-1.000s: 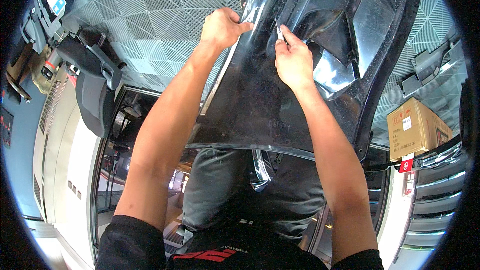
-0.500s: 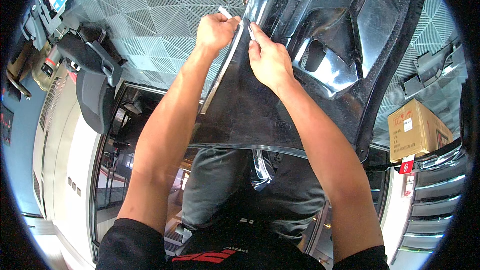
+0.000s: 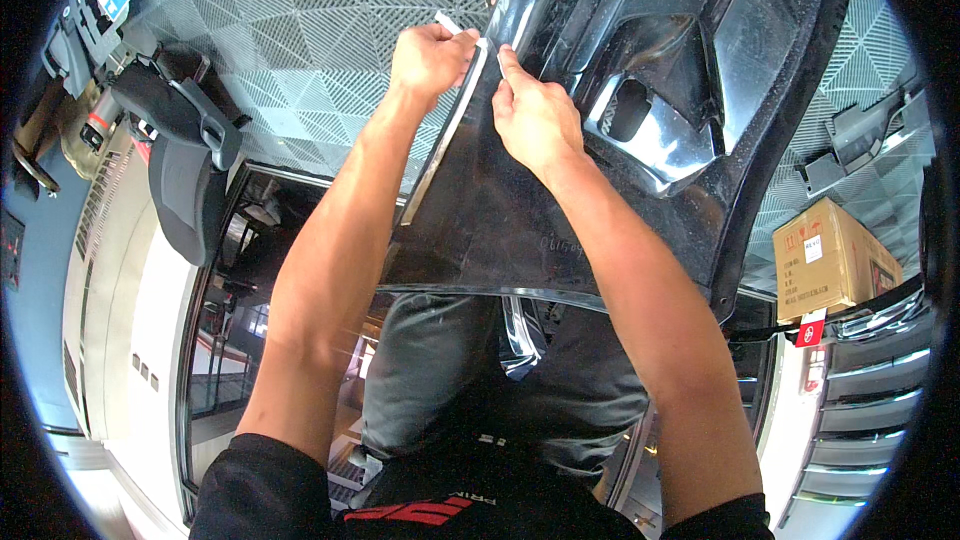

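A big glossy black car body panel lies over my lap, its moulded, shiny section with an oval hole at the far right. Along its left edge runs a pale strip. My left hand is closed at the top of that edge, pinching a white strip whose end sticks out beyond the knuckles. Just right of it, my right hand rests over the panel, index finger pointing along the edge near the strip and the other fingers curled. Whatever lies under those fingers is mostly hidden.
Grey patterned floor tiles spread beyond the panel. At right stand a cardboard box and a slatted dark part; a dark bracket lies farther off. A black-grey seat-like part is at left.
The small white tool with a dark tip that showed at my right fingertips is now mostly out of sight. My right hand has shifted slightly; my left stays almost in place.
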Tool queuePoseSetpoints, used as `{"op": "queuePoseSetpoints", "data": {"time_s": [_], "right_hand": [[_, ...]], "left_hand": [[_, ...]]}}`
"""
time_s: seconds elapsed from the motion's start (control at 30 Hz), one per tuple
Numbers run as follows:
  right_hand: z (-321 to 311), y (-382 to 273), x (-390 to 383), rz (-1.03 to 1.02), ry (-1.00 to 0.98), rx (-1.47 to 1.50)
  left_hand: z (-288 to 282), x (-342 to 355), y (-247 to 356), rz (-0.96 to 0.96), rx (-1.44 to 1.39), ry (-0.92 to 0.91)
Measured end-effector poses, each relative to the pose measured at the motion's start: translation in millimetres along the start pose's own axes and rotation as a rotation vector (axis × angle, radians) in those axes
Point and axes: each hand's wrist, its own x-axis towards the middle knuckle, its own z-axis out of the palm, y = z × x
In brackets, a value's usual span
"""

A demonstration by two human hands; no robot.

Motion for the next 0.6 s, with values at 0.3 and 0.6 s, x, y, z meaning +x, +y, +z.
{"op": "queuePoseSetpoints", "data": {"time_s": [0.3, 0.6], "right_hand": [[-2, -15, 0, 0.066, -0.033, -0.037], [-5, -10, -2, 0.024, 0.000, -0.060]], "left_hand": [[3, -7, 3, 0.015, -0.090, 0.067], [0, -4, 4, 0.006, -0.020, 0.022]]}}
